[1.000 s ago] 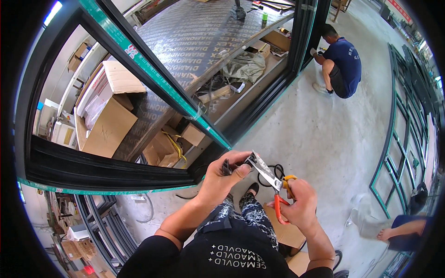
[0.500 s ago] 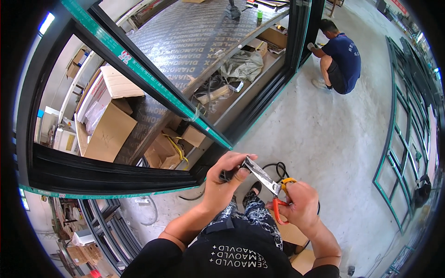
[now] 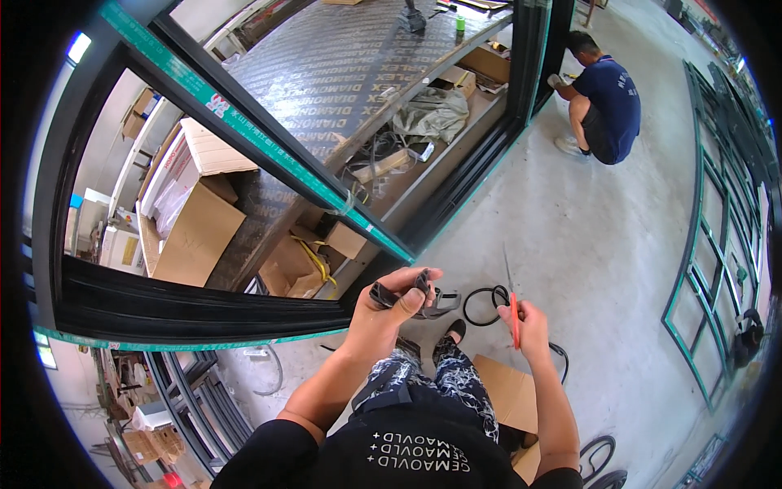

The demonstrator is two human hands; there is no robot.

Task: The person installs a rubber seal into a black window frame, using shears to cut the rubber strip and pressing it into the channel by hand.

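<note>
My left hand is closed around a short, bent piece of black rubber strip, whose ends stick out on both sides of the fingers. Off to its right, my right hand grips a pair of scissors by the red-orange handles. The blades point away from me, look thin edge-on, and stand apart from the strip. Just beyond my left hand, the black window frame with green protective tape ends in a corner.
Black cord lies looped on the floor near my feet. An open cardboard box stands by my legs. Behind the frame is a cluttered workbench. A co-worker crouches at the frame's far end; more frames lie at right.
The scissors have come away from the black strip, moving right with my right hand and turning upright. My left hand still holds the strip and has shifted slightly left.
</note>
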